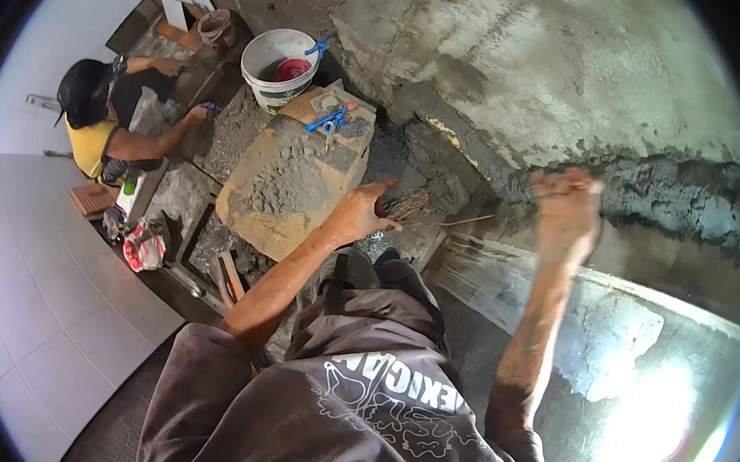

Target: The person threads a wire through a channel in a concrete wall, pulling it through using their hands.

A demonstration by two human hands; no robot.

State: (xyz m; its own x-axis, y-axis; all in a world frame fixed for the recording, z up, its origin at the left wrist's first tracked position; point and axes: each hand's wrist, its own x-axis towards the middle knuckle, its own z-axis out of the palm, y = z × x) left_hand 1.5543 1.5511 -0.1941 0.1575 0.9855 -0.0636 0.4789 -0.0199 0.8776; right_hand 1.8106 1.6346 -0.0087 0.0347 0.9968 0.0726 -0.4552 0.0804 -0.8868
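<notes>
My left hand (361, 213) is closed around a bundle of thin brown strands (406, 204), like twigs or wire; I cannot tell which. One long strand sticks out of the bundle to the right, toward my other hand. Raised in front of the rough wall, my right hand (567, 209) is somewhat blurred; its fingers look apart and nothing shows in them. Left of my left hand lies a tan board (239, 200) with a heap of wet grey mortar (289, 178) on it.
Blue clips (331, 118) lie on the board's far end, beside a white bucket (267, 52) holding a red container. At left a person in a yellow top (89, 143) crouches by the tiled wall. A pale ledge (505, 256) runs along the mortared wall (561, 81).
</notes>
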